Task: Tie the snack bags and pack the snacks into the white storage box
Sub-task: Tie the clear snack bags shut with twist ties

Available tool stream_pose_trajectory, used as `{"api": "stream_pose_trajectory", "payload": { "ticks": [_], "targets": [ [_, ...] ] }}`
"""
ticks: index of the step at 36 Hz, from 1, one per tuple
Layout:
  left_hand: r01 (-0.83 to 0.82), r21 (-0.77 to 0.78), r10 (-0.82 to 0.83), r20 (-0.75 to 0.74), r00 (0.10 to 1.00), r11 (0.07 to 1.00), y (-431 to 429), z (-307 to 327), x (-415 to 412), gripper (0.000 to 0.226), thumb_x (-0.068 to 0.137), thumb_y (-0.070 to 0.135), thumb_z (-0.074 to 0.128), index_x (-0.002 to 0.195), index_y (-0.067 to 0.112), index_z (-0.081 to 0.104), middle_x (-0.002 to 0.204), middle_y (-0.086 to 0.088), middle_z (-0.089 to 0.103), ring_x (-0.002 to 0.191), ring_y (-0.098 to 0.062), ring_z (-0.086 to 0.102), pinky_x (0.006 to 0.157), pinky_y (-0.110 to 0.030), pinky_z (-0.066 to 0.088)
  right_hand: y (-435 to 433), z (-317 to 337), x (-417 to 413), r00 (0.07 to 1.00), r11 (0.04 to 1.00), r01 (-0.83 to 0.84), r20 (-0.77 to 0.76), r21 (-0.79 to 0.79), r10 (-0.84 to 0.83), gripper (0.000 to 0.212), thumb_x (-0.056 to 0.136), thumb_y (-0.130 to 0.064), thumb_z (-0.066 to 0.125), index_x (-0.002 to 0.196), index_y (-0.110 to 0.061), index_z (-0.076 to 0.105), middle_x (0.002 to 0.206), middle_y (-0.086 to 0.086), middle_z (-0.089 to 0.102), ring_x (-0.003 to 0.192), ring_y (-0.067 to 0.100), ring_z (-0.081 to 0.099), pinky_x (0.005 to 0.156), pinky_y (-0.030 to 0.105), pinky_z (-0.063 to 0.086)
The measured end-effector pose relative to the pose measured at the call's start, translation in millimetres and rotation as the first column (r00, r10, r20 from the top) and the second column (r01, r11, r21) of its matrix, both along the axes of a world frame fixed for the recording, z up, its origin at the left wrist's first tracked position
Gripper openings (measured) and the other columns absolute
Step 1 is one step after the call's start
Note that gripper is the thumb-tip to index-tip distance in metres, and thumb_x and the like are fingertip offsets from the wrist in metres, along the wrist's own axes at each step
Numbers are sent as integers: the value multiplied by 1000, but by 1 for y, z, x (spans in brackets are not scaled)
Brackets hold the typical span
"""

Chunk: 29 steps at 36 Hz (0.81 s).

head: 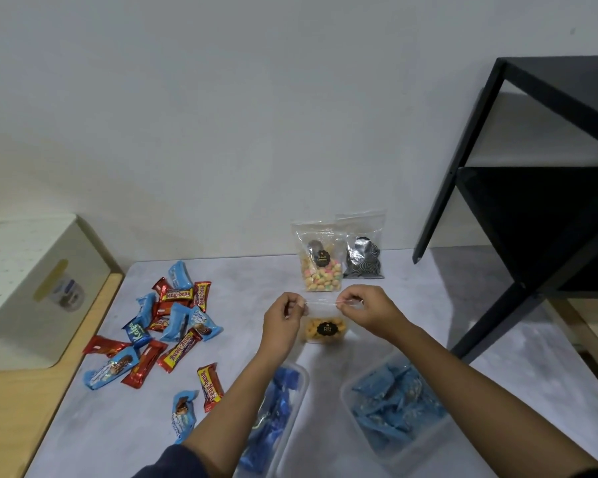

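Clear snack bag (325, 331), top edge faint

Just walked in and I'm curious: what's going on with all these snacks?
A person is holding a small clear bag of orange snacks, with the left hand and right hand each pinching its top edge. A bag of colourful snacks and a dark bag stand behind it by the wall. Wrapped bars lie loose to the left, and the white storage box sits further left.
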<state>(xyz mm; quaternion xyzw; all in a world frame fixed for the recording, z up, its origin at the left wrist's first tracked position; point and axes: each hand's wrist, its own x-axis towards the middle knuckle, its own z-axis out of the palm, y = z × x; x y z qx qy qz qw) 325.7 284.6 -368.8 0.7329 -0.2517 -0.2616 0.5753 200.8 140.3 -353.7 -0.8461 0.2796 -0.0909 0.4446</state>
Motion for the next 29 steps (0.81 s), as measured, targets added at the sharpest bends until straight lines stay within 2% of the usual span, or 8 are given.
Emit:
{"api": "stream_pose_trajectory", "payload": {
  "ticks": [2, 4, 6, 9, 14, 17, 22, 29],
  "targets": [
    [7, -6, -7, -15, 1000, 1000, 0, 0, 1, 22, 92, 4, 50, 78, 19, 57, 76, 1, 61, 75, -12, 60, 79, -25, 49, 1, 0, 2, 1000, 1000, -8, -5, 4, 8, 5, 82, -20, 65, 81, -22, 69, 82, -12, 67, 86, 7, 63, 86, 37, 53],
    [14, -8, -14, -20, 1000, 1000, 2, -1, 2, 23, 92, 3, 51, 78, 20, 58, 75, 2, 61, 72, -6, 61, 82, -30, 50, 4, 1, 4, 1000, 1000, -7, 21, 3, 7, 5, 80, -17, 66, 79, -19, 70, 79, -10, 68, 84, 10, 64, 84, 39, 53],
    [29, -19, -29, -28, 999, 999, 3, -2, 4, 23, 91, 2, 51, 78, 19, 59, 75, 0, 62, 67, 2, 62, 83, -32, 50, 6, 0, 6, 998, 1000, 8, 55, 3, -8, 6, 79, -14, 66, 76, -16, 71, 77, -7, 69, 81, 12, 64, 82, 42, 53],
    [36, -27, -38, -49, 998, 999, 6, -3, 7, 21, 91, 2, 52, 80, 18, 60, 75, 0, 64, 65, 4, 62, 81, -30, 50, 5, -2, 7, 998, 999, 28, 59, 39, -30, 7, 79, -16, 65, 75, -18, 71, 78, -7, 70, 83, 12, 64, 84, 43, 52],
    [60, -39, -64, -90, 994, 997, 5, -4, 11, 21, 89, -2, 54, 81, 15, 63, 76, -1, 66, 67, 1, 64, 82, -33, 51, 5, 1, 12, 1000, 998, 22, 10, 65, -23, 14, 77, -22, 67, 68, -33, 68, 78, -9, 71, 84, 11, 66, 85, 43, 53],
    [71, -36, -75, -107, 992, 997, 3, -6, 11, 18, 89, -2, 54, 83, 11, 64, 77, -2, 66, 68, -1, 64, 82, -33, 51, 5, 5, 15, 1000, 998, 22, 11, 62, -23, 15, 71, -20, 66, 62, -32, 67, 72, -8, 70, 79, 12, 66, 82, 43, 54],
    [70, -35, -74, -120, 990, 997, 2, -6, 14, 14, 89, 0, 55, 85, 9, 64, 78, -4, 66, 68, -2, 65, 81, -31, 52, 1, 3, 19, 999, 995, 41, -3, 96, -41, 6, 65, -32, 65, 61, -33, 70, 74, -9, 72, 79, 10, 67, 82, 42, 55],
    [97, -43, -102, -151, 983, 994, -1, -5, 14, 15, 88, 0, 57, 82, 12, 64, 78, -4, 66, 78, -18, 65, 83, -34, 52, -2, 3, 24, 1000, 997, -27, 6, 68, 27, 8, 67, -27, 64, 62, -26, 69, 71, -4, 71, 76, 15, 66, 79, 45, 55]
  ]
}}
